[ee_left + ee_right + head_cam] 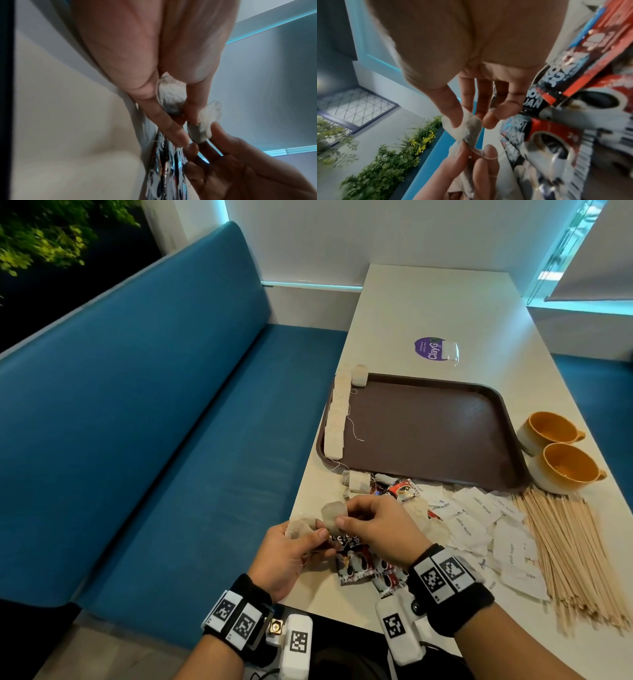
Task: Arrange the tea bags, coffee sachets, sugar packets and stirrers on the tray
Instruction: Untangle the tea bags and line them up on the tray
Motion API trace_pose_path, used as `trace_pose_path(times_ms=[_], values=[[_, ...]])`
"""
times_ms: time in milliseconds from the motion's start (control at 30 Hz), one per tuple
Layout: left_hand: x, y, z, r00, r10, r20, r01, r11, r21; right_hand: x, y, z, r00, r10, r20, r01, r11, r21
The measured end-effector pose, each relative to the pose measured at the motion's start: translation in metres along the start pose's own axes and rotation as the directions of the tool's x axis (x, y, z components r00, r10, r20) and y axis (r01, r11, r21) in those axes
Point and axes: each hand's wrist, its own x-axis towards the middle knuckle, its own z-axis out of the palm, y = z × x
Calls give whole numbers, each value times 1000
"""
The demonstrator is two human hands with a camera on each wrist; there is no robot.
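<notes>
Where lettering can be read, the white sugar packets (478, 522) carry "white sugar", a purple round sticker (429, 348) past the tray reads "ClayG", partly covered by a pale wrapper, and the red-and-black coffee sachets (356, 565) show only fragments such as "JAN" in the right wrist view; their brand name cannot be made out whole.

The left hand (289, 556) pinches one tea bag (298, 528) between thumb and curled fingers at the near left edge of the table (428, 313). The right hand (378, 530) pinches a second tea bag (334, 517) between thumb and forefinger, its other fingers loosely bent; the two bags are close together above the sachets. A thin string (485, 155) runs from the right hand's bag across the left fingertips; whether the strings are tangled cannot be told.

A row of tea bags (337, 412) lies along the left rim of the brown tray (445, 433), overlapping the rim. More tea bags (358, 482) sit on the table just before the tray's near edge. Wooden stirrers (561, 556) lie in a loose heap to the right, beside two orange-lined cups (561, 453). Both hands hide part of the sachet pile, and the left wrist view is blurred.
</notes>
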Motion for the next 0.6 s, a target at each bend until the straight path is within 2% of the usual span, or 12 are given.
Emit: trace_pose_path(times_ms=[100, 233, 433, 600], values=[[1, 0, -1, 1000, -3, 8, 3, 1000, 0, 6, -4, -8, 997, 3, -78, -5, 1000, -16], [5, 3, -6, 999, -15, 50, 22, 991, -135, 28, -24, -41, 984, 12, -176, -9, 1000, 19], [7, 2, -7, 996, -31, 83, 42, 990, -135, 116, -52, -109, 935, -48, -352, 47, 999, -12], [7, 7, -6, 992, -97, 86, 110, 979, -171, 194, -51, -137, 927, -62, -370, 31, 995, -91]])
